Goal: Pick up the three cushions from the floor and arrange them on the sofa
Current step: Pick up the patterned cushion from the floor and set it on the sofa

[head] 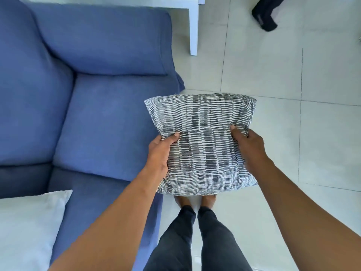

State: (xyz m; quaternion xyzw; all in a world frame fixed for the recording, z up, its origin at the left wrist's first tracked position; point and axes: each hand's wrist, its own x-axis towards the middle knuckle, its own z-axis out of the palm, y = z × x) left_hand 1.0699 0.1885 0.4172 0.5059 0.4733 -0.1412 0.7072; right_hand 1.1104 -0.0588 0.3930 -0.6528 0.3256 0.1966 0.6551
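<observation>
A grey-and-white striped cushion (201, 141) is held in the air in front of me, above the tiled floor and just right of the blue sofa (105, 124). My left hand (160, 153) grips its left edge and my right hand (250, 149) grips its right edge, fingers pinching the fabric. A plain white cushion (29, 227) lies on the sofa seat at the lower left. No third cushion is in view.
A white table leg (193, 28) stands behind the sofa's right end. A dark bag (265, 12) lies on the pale tiled floor (293, 94) at the top right. My legs and bare feet (195, 200) are below the striped cushion.
</observation>
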